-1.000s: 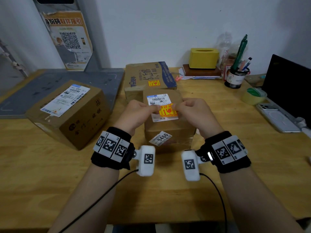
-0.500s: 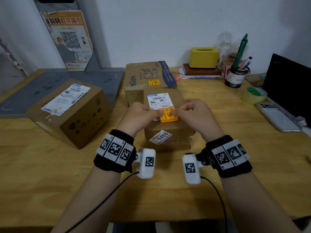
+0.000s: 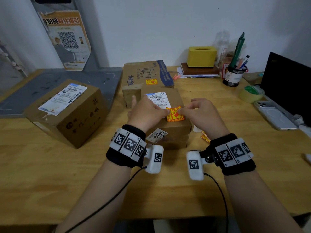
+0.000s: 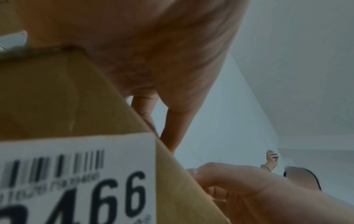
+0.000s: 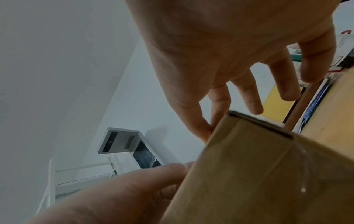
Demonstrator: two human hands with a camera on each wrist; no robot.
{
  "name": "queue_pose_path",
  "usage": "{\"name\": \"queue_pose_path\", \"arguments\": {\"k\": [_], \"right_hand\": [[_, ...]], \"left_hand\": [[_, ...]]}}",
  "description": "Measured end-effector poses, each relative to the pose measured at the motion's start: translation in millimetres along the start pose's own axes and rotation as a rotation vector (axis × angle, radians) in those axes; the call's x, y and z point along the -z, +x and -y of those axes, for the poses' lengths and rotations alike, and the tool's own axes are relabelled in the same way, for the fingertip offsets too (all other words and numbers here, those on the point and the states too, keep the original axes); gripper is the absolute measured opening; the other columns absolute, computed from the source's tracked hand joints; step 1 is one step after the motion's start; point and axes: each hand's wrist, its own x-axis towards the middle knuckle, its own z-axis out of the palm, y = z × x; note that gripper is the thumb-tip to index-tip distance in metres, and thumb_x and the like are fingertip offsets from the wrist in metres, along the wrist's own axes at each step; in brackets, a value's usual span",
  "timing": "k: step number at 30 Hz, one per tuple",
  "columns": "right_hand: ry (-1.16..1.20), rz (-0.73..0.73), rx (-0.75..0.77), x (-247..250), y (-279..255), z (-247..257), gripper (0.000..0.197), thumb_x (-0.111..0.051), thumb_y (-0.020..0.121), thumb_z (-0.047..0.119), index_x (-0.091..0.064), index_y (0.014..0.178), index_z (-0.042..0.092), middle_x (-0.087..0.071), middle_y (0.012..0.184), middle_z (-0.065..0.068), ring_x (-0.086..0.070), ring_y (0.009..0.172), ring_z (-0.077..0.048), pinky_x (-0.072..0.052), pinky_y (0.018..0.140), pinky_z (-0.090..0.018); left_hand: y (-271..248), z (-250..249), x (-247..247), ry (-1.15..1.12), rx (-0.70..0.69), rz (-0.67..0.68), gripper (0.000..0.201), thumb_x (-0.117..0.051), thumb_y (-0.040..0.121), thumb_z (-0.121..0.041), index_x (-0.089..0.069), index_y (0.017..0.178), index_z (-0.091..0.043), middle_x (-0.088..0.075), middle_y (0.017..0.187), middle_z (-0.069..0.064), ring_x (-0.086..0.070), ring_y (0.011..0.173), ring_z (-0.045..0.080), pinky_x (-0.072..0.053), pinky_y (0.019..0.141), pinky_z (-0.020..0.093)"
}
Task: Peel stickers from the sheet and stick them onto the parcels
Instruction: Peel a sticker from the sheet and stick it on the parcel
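Observation:
A yellow and red sticker (image 3: 175, 114) lies on top of the middle parcel (image 3: 171, 132), just below its white shipping label (image 3: 157, 98). Its upper edge still arches up. My left hand (image 3: 165, 111) pinches the sticker's upper left corner and my right hand (image 3: 181, 112) pinches the upper right one. In the right wrist view, thumb and forefinger of my right hand (image 5: 207, 131) meet at the parcel's (image 5: 258, 174) top edge, with the other fingers spread. The sticker sheet (image 3: 205, 137) peeks out beside the parcel, mostly hidden by my right wrist.
A larger labelled parcel (image 3: 67, 111) sits to the left. Another parcel (image 3: 146, 73) behind the middle one carries the same kind of sticker (image 3: 151, 81). On the right are a tape roll (image 3: 251, 94), a phone (image 3: 274, 115), a pen cup (image 3: 234, 78) and a laptop (image 3: 289, 84).
Both hands have brought the sticker down and toward me, from the air over the shipping label onto the parcel's top. My left forefinger now points up.

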Motion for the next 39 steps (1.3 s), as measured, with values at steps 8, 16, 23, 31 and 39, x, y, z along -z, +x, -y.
{"name": "queue_pose_path", "arguments": {"k": [8,16,23,31,39], "right_hand": [[-0.012,0.016,-0.007,-0.6,3.9,-6.0,0.022,-0.078,0.08,0.043,-0.075,0.072,0.023,-0.047,0.088,0.017,-0.044,0.134,-0.027,-0.038,0.094,-0.038],[0.009,0.015,0.02,-2.3,2.5,-7.6,0.022,-0.079,0.079,0.038,-0.071,0.065,0.023,-0.046,0.079,0.027,-0.047,0.132,-0.027,-0.039,0.096,-0.039],[-0.019,0.001,0.029,-2.2,1.3,-7.9,0.023,-0.08,0.077,0.04,-0.071,0.066,0.023,-0.049,0.08,0.02,-0.049,0.13,-0.026,-0.041,0.101,-0.043],[-0.133,-0.055,0.076,-4.3,-1.9,-6.5,0.027,-0.079,0.074,0.046,-0.07,0.062,0.024,-0.049,0.084,0.019,-0.05,0.128,-0.028,-0.046,0.102,-0.051],[-0.144,-0.101,0.114,1.9,-12.0,-2.6,0.025,-0.085,0.074,0.043,-0.064,0.07,0.031,-0.059,0.112,0.007,-0.047,0.129,-0.025,-0.044,0.103,-0.045]], "left_hand": [[0.7,-3.8,0.3,0.026,-0.01,0.005,0.022,-0.074,0.082,-0.047,-0.072,0.073,-0.028,-0.032,0.162,-0.001,-0.006,0.154,0.03,-0.013,0.12,0.043],[1.7,-0.8,-3.4,0.013,-0.048,-0.034,0.027,-0.074,0.081,-0.044,-0.079,0.084,-0.017,-0.051,0.146,0.003,-0.032,0.14,0.028,-0.033,0.104,0.037],[4.6,3.2,-7.8,-0.012,-0.061,-0.068,0.027,-0.076,0.077,-0.044,-0.078,0.081,-0.017,-0.05,0.146,0.0,-0.041,0.134,0.026,-0.038,0.095,0.036],[1.9,6.2,-9.5,-0.064,-0.079,-0.057,0.027,-0.082,0.07,-0.045,-0.066,0.055,-0.031,-0.037,0.16,0.0,-0.032,0.146,0.024,-0.028,0.115,0.051],[-3.1,6.4,-7.5,-0.086,-0.053,-0.088,0.033,-0.086,0.062,-0.052,-0.063,0.072,-0.03,-0.06,0.123,-0.004,-0.057,0.117,0.022,-0.051,0.095,0.05]]}}
